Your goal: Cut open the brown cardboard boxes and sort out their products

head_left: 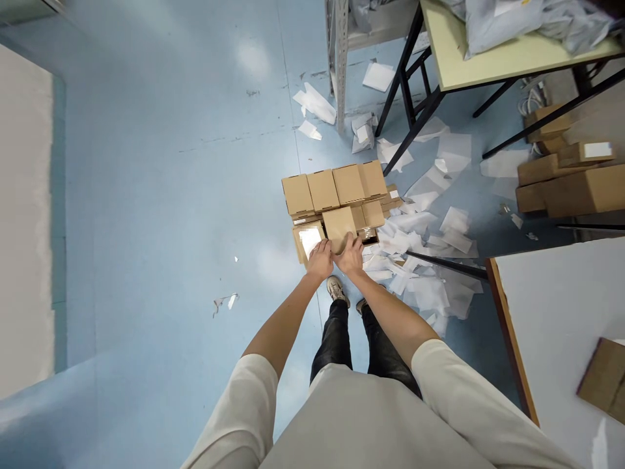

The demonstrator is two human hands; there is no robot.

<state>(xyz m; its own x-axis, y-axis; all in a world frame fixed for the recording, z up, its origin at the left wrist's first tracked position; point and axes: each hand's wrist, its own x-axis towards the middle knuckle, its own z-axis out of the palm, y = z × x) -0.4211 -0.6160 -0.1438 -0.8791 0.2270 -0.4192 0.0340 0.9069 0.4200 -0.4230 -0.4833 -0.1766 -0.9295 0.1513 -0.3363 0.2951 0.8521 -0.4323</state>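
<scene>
A small brown cardboard box (340,226) sits at the near side of a cluster of similar boxes on the blue floor. My right hand (349,256) grips its near edge, fingers bent over the top. Close beside it, my left hand (320,259) has its fingers curled at the near left corner of that box. To the left is another box with a white label (310,240), partly covered by my left hand. Behind, several closed boxes (322,189) stand side by side in a row. The undersides of both hands are hidden.
Loose white paper sheets (430,286) litter the floor to the right. A yellowish table (473,71) with black legs holds grey plastic packages (502,26). A metal shelf post (340,65) stands beside it. More cartons (566,189) are stacked right; a white-topped table (561,293) is nearer.
</scene>
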